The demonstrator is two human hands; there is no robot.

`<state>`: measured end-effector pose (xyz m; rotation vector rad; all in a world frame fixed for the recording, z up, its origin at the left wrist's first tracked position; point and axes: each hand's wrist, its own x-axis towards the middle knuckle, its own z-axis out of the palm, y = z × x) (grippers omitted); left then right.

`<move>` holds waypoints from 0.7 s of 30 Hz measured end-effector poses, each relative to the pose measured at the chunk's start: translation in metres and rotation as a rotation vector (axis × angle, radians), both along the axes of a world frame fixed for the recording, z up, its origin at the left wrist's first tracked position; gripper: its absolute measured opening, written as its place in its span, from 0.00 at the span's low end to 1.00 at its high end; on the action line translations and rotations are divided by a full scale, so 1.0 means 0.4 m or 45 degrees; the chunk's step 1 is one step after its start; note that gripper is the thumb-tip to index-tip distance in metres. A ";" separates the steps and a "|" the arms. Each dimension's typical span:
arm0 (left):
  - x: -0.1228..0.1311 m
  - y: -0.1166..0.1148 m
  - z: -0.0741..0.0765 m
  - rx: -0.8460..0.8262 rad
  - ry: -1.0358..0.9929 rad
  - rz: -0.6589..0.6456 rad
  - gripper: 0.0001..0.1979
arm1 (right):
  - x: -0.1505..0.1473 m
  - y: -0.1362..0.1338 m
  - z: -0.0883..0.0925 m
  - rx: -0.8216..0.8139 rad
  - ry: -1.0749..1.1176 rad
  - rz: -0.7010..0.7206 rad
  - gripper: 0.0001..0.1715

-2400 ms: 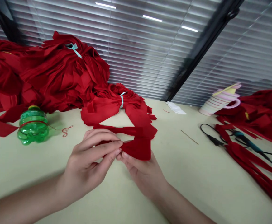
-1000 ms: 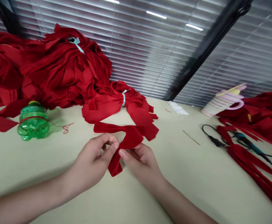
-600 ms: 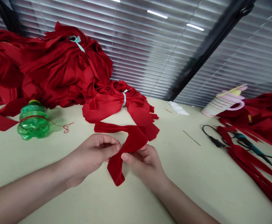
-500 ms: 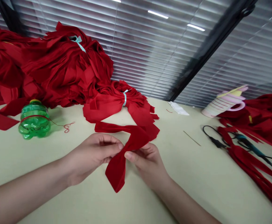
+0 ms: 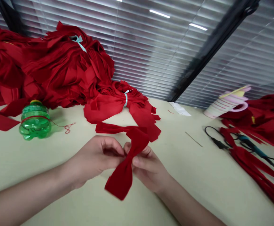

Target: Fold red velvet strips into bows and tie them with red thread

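A red velvet fabric piece [image 5: 124, 174] is pinched at its middle between both my hands, so it flares like a bow. My left hand [image 5: 94, 158] is closed on it from the left with fingers curled. From the right, my right hand [image 5: 146, 164] grips it with thumb and fingers. The lower end of the fabric hangs just over the pale table [image 5: 198, 179]. Behind my hands a flat red strip [image 5: 113, 128] lies on the table.
A big heap of red fabric [image 5: 56, 69] and a tied bundle [image 5: 122, 103] sit at the back left. A green plastic bottle base [image 5: 35, 123] with red thread stands left. Right: a tape stack [image 5: 226, 102], black cabled tool [image 5: 242, 142], thin stick [image 5: 193, 139], more red strips [image 5: 256, 166].
The fabric piece has been turned and gathered at its middle, and its lower end now hangs lower and wider. Both hands have closed in together around the pinch.
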<state>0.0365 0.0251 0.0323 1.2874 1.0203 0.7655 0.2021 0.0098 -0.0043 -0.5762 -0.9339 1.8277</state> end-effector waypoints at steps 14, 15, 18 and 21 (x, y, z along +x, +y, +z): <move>-0.015 0.022 -0.008 -0.125 -0.200 -0.206 0.09 | -0.003 0.010 -0.001 -0.017 -0.332 -0.305 0.05; -0.016 0.022 -0.008 -0.129 -0.197 -0.205 0.09 | -0.003 0.010 0.001 -0.014 -0.347 -0.331 0.05; -0.016 0.022 -0.007 -0.215 -0.204 -0.193 0.06 | -0.004 0.012 0.004 -0.015 -0.401 -0.398 0.06; -0.012 0.023 -0.007 -0.277 -0.280 -0.263 0.05 | -0.009 0.011 0.006 -0.067 -0.378 -0.334 0.07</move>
